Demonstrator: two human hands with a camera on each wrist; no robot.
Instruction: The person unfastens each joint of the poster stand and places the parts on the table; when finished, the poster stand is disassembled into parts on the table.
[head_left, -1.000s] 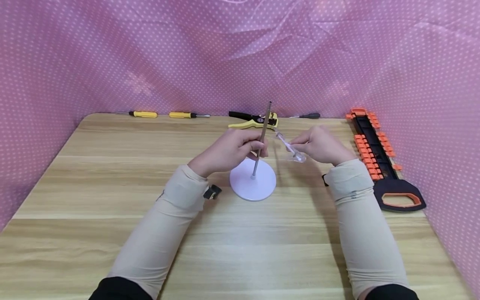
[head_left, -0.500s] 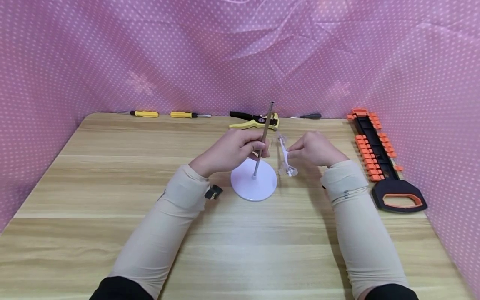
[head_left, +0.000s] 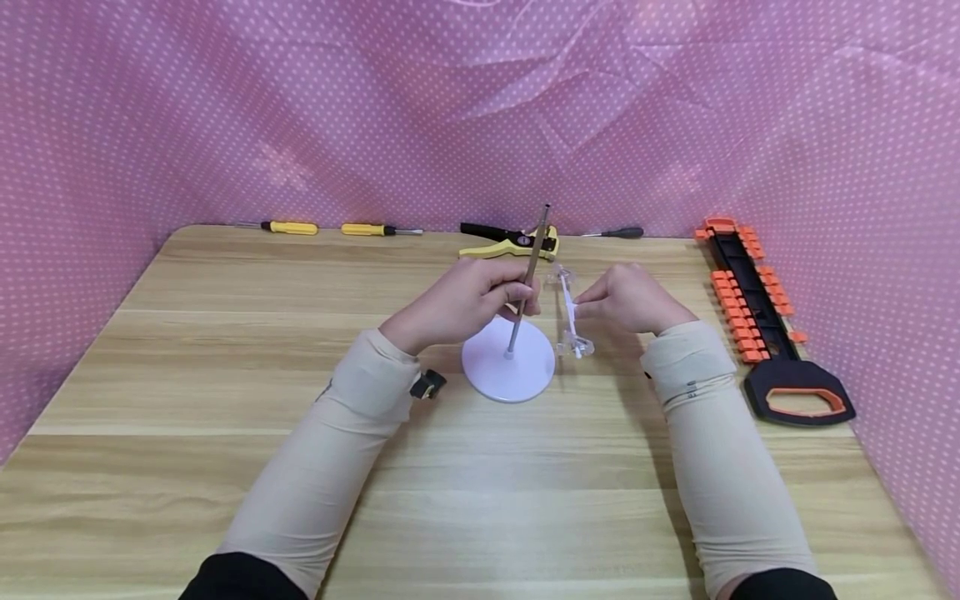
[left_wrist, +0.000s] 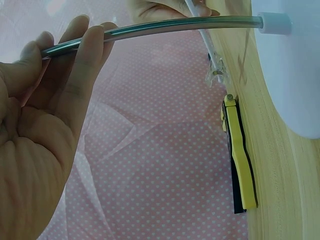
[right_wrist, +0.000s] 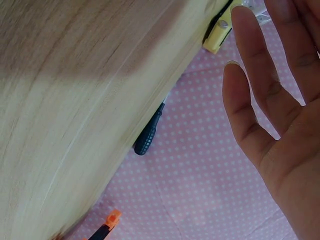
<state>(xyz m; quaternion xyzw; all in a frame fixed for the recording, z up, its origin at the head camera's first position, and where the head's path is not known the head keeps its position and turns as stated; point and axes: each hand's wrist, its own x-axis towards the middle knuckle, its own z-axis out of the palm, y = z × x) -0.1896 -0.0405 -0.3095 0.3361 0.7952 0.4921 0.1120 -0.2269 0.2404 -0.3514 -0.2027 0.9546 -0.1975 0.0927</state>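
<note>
I've got left hand (head_left: 461, 304) fingers round the metal rod (head_left: 537, 242) on the white base (head_left: 506, 375); right hand (head_left: 636, 300) fingers pinching the clear-ended white bar (head_left: 566, 293).

The rod (left_wrist: 185, 24) looks glossy metal, the base (head_left: 510, 379) plastic.

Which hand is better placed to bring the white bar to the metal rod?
Probably the right hand: it pinches the white bar, just right of the metal rod. The left hand is occupied, gripping that rod above the round white base.
</note>
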